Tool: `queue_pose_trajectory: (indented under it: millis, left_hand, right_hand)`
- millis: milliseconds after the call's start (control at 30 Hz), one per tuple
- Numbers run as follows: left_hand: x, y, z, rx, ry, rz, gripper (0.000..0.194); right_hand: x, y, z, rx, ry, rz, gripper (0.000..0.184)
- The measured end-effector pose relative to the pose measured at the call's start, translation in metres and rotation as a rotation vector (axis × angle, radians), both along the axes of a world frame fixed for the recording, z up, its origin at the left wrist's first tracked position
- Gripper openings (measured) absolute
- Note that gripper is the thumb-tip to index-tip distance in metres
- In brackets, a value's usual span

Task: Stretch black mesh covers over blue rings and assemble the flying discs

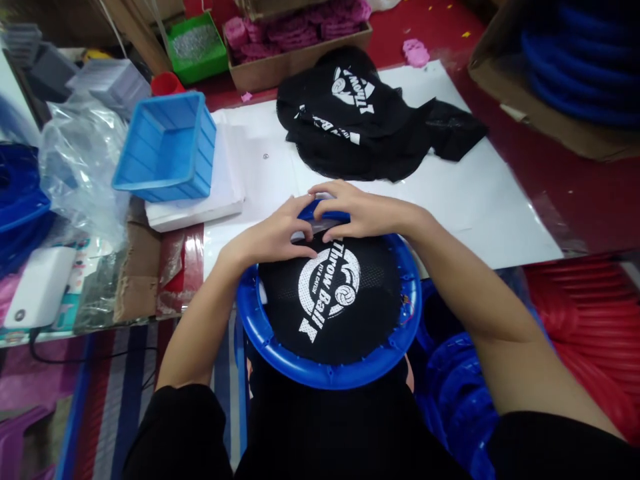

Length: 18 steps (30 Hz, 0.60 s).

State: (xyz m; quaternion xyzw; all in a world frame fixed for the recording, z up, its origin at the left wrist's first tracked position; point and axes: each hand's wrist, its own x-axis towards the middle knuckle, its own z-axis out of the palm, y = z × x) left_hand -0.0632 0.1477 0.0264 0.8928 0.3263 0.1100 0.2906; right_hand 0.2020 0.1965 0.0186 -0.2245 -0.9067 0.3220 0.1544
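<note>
A round blue plastic ring (327, 377) rests at the table's near edge, tilted toward my body. Inside it lies black mesh fabric (280, 287) printed in white with "Throw Ball" and a ball. My left hand (283, 233) is curled over the ring's far rim, thumb on the mesh side. Close beside it, my right hand (353, 210) grips the same far rim, fingers over the top and thumb inside. Between the hands a gap shows between rim and mesh. Beyond them, more printed black mesh pieces (345, 133) lie in a loose pile on a white sheet (480, 207).
Left of my hands, a blue bin (167, 150) stands on a white box (200, 212). A green tray (197, 50) of small metal parts and a carton (300, 67) of pink pieces sit behind. Blue rings fill a carton (565, 127); red rings (595, 333) are stacked at right.
</note>
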Motion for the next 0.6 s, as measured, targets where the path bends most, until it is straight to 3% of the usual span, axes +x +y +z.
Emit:
queue_pose_trajectory:
  millis: [267,433,600]
  left_hand:
    - [-0.005,-0.009,0.015,0.186,0.207,0.147,0.048]
    - [-0.010,-0.010,0.020,0.011,0.270,0.095,0.037]
    - [-0.019,-0.008,0.033,-0.115,0.205,0.099,0.032]
  right_hand:
    - [0.014,-0.005,0.003,-0.071,-0.136,0.031,0.024]
    - [0.017,-0.003,0.010,-0.144,-0.152,0.045,0.030]
    - [0.027,0.001,0.017,-0.249,-0.196,0.048,0.037]
